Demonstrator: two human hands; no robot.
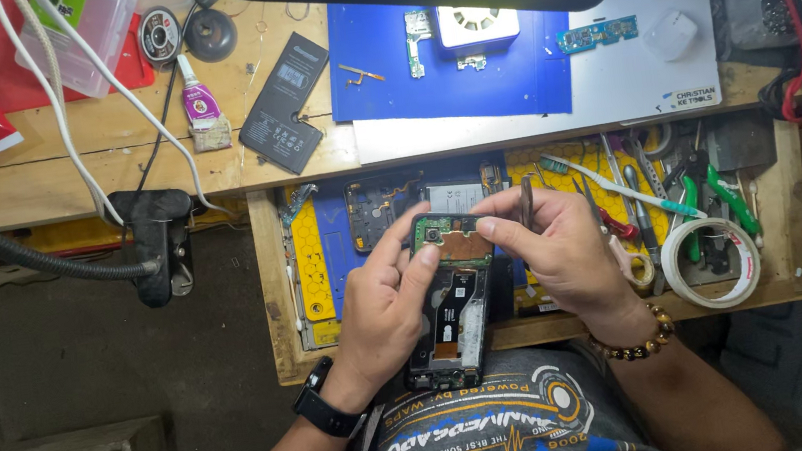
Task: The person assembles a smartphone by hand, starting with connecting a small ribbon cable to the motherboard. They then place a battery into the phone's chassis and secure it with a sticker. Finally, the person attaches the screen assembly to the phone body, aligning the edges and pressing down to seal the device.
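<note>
The person holds an opened black smartphone with its back cover off (453, 310) over the lap, just in front of the wooden pull-out tray of the desk (277, 300). The left hand (385, 303) wraps the phone's left edge from below, thumb lying across the upper part near the small green circuit board with a copper-coloured shield (449, 235). The right hand (555, 248) is closed on thin dark metal tweezers (525, 203), which stand upright between the fingers, while its fingertips press the board's right edge.

Judgement on the step: the board appears to be seated or lifted at the phone's top end. It goes best with the left hand keeping the body level and steady, and the right fingertips acting on the board's edges only, clear of the camera lens and the flat cables below. The tweezers' tips point away from the work; they should stay so until needed.

Nearby: a roll of white tape (718, 265) and green-handled cutters (729, 203) in the tray, and a black flat battery (285, 105) on the desk above.
</note>
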